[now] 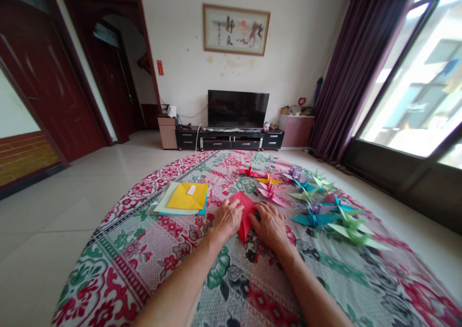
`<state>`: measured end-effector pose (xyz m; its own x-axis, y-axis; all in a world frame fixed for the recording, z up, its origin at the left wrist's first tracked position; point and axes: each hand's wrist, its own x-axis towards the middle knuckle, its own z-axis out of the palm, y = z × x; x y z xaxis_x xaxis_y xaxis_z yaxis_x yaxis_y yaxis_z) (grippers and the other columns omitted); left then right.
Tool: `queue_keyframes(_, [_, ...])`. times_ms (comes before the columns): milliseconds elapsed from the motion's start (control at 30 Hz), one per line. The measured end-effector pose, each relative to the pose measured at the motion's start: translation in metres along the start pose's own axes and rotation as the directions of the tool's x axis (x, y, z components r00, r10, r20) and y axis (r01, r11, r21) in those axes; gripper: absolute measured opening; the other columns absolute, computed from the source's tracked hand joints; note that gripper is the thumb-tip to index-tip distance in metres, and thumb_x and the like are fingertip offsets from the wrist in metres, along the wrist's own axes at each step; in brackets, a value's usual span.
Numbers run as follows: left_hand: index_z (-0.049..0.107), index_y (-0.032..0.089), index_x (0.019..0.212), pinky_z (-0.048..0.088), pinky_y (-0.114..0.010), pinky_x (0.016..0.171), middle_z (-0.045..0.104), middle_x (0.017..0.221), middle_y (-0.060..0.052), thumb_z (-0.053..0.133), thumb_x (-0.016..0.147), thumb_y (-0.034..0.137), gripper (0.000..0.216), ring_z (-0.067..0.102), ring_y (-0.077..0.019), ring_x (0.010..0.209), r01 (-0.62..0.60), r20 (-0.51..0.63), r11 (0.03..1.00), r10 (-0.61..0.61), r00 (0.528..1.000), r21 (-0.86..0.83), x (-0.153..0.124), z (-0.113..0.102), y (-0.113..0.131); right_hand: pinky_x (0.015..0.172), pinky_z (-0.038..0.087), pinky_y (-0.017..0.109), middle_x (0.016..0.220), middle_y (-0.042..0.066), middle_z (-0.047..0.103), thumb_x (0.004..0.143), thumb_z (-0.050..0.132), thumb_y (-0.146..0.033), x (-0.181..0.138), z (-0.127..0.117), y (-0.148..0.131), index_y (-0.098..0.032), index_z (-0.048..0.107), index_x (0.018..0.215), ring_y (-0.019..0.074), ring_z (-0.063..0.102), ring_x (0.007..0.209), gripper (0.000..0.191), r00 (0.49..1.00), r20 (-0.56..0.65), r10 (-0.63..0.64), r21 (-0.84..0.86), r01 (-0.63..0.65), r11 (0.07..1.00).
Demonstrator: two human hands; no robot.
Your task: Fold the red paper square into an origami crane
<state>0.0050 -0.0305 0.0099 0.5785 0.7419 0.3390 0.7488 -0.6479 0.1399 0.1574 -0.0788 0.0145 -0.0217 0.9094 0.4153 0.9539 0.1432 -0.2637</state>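
On the flowery cloth [169, 252]: red paper [247, 209] and bright paper birds [314, 218]

At the left lies a pile of colored sheets [180, 197], yellow on top, with a little white tag [191, 190]. Next is the left hand [229, 216], fingers bent, touching the red paper's left side. The red paper sits between both hands, one corner pointing at the person. The right hand [268, 222] touches its right edge, fingers curled. I can't tell if either hand pinches it. Farther right, the birds crowd close together.
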Motion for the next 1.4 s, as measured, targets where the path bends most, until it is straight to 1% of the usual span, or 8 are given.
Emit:
queue_keyframes(133, [0.061, 0.018, 0.096, 0.035, -0.035, 0.087, 0.06, 0.102, -0.009, 0.032, 0.09, 0.018, 0.03, 0.052, -0.0192, 0.099, -0.01, 0.006, 1.0, 0.009, 1.0, 0.016, 0.0, -0.002, 0.0, 0.087, 0.035, 0.04, 0.121, 0.006, 0.055, 0.085, 0.046, -0.038, -0.001, -0.004, -0.001, -0.025, 0.061, 0.104, 0.0252, 0.046, 0.11, 0.028, 1.0, 0.01, 0.009, 0.006, -0.009, 1.0])
queue_keyframes(300, [0.062, 0.018, 0.093, 0.036, -0.036, 0.086, 0.061, 0.101, -0.007, 0.035, 0.09, 0.02, 0.028, 0.053, -0.0187, 0.098, -0.011, -0.029, 1.0, 0.012, 1.0, 0.014, -0.001, -0.005, 0.003, 0.089, 0.034, 0.043, 0.127, 0.005, 0.051, 0.084, 0.049, -0.039, -0.009, -0.007, -0.006, -0.029, 0.065, 0.103, 0.0267, 0.043, 0.115, 0.027, 0.999, 0.039, 0.013, 0.022, -0.014, 1.0])
queue_keyframes(467, [0.063, 0.02, 0.092, 0.036, -0.035, 0.087, 0.062, 0.099, -0.005, 0.038, 0.09, 0.024, 0.025, 0.053, -0.0183, 0.098, -0.015, -0.07, 1.0, 0.016, 0.997, 0.018, -0.002, -0.005, 0.004, 0.092, 0.032, 0.045, 0.129, 0.003, 0.049, 0.083, 0.05, -0.04, -0.016, -0.006, -0.009, -0.033, 0.065, 0.103, 0.0264, 0.043, 0.116, 0.026, 0.998, 0.064, -0.023, 0.054, 0.019, 0.998])
queue_keyframes(733, [0.059, 0.018, 0.096, 0.036, -0.036, 0.086, 0.057, 0.104, -0.008, 0.035, 0.091, 0.027, 0.026, 0.051, -0.0197, 0.096, 0.011, -0.043, 0.998, -0.008, 0.999, 0.069, -0.005, -0.006, 0.008, 0.091, 0.032, 0.039, 0.12, 0.005, 0.055, 0.083, 0.05, -0.036, -0.028, -0.006, -0.02, -0.027, 0.063, 0.103, 0.024, 0.046, 0.11, 0.026, 0.998, 0.01, -0.059, 0.026, 0.058, 0.998])
queue_keyframes(933, [0.057, 0.016, 0.1, 0.038, -0.036, 0.086, 0.056, 0.108, -0.01, 0.034, 0.091, 0.026, 0.027, 0.05, -0.0208, 0.097, 0.016, -0.008, 0.996, -0.015, 1.0, 0.082, -0.01, -0.013, 0.014, 0.091, 0.031, 0.038, 0.122, 0.006, 0.054, 0.086, 0.044, -0.03, -0.035, -0.008, -0.031, -0.024, 0.058, 0.108, 0.0231, 0.045, 0.11, 0.027, 0.998, 0.002, -0.058, -0.018, 0.058, 0.998])
queue_keyframes(1133, [0.056, 0.016, 0.105, 0.038, -0.037, 0.089, 0.054, 0.116, -0.01, 0.035, 0.09, 0.027, 0.028, 0.046, -0.0217, 0.108, 0.03, -0.033, 0.999, -0.029, 0.999, 0.035, -0.01, -0.002, 0.01, 0.092, 0.032, 0.038, 0.122, 0.006, 0.053, 0.086, 0.043, -0.029, -0.037, -0.008, -0.036, -0.024, 0.055, 0.111, 0.0235, 0.044, 0.112, 0.028, 0.999, 0.007, -0.044, -0.034, 0.044, 0.998])
queue_keyframes(1233, [0.055, 0.016, 0.11, 0.038, -0.038, 0.09, 0.054, 0.119, -0.01, 0.035, 0.09, 0.027, 0.03, 0.046, -0.0222, 0.109, 0.039, -0.049, 0.999, -0.038, 0.998, 0.034, -0.01, 0.003, 0.007, 0.092, 0.032, 0.039, 0.123, 0.006, 0.053, 0.086, 0.043, -0.028, -0.038, -0.008, -0.036, -0.024, 0.054, 0.112, 0.0239, 0.043, 0.113, 0.029, 0.999, 0.006, -0.042, -0.027, 0.042, 0.999])
queue_keyframes(1400, [0.054, 0.016, 0.11, 0.037, -0.037, 0.092, 0.054, 0.118, -0.01, 0.034, 0.091, 0.027, 0.031, 0.046, -0.0216, 0.11, 0.027, -0.059, 0.999, -0.025, 0.998, 0.037, -0.01, 0.003, 0.007, 0.091, 0.033, 0.038, 0.121, 0.005, 0.054, 0.086, 0.041, -0.022, -0.039, -0.009, -0.032, -0.024, 0.057, 0.108, 0.0224, 0.046, 0.111, 0.027, 0.998, -0.001, -0.063, 0.061, 0.062, 0.996])
